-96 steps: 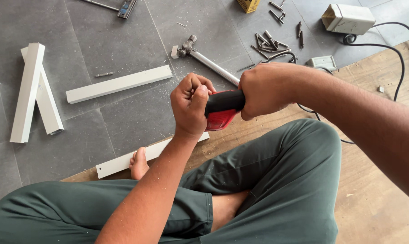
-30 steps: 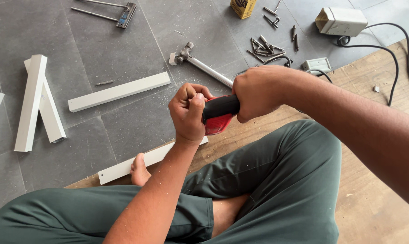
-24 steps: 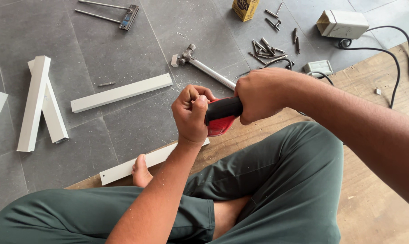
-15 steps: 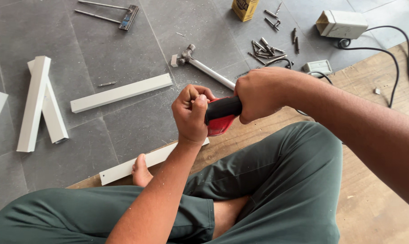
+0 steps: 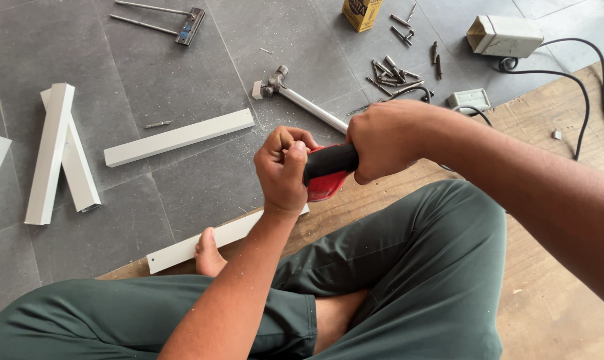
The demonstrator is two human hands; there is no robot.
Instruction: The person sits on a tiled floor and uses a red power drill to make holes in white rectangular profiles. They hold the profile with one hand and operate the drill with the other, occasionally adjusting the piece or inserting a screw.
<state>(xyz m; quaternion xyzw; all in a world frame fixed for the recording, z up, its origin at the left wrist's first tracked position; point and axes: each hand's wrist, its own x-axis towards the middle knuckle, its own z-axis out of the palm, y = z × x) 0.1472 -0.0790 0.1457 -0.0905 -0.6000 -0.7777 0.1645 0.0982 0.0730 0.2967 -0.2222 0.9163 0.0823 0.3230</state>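
Right now my right hand (image 5: pixel 382 141) grips the red-and-black tool (image 5: pixel 328 170); my left hand (image 5: pixel 284 168) is fisted at its front end; a hammer (image 5: pixel 302 100) lies beyond on the floor (image 5: pixel 182 193).

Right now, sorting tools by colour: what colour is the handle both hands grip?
Red and black tool handle, seen in the head view.

Hammer (image 5: pixel 302 100), loose screws (image 5: pixel 392 70), white bars (image 5: pixel 178 138)
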